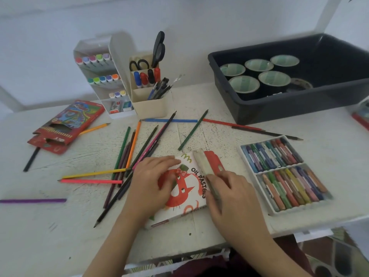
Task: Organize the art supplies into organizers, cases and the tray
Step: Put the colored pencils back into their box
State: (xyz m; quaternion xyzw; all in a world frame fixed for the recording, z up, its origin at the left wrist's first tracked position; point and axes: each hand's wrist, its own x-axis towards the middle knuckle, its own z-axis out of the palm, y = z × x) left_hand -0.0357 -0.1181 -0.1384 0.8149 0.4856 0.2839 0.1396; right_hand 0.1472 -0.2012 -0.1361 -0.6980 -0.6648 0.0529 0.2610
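— Where is the oil pastel box (186, 193) found?
— At lower centre, laid flat on the table (60, 226), right of the scattered coloured pencils (133, 144).
— And the fingers?
— It is pressed down by the nearly straight fingers of the left hand (153, 182). Its open flap is gripped by the curled fingers of the right hand (229, 196).

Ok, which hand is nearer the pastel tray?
Right. The right hand grips the flap of the box, just left of the pastel tray; the left hand rests on the box, farther left.
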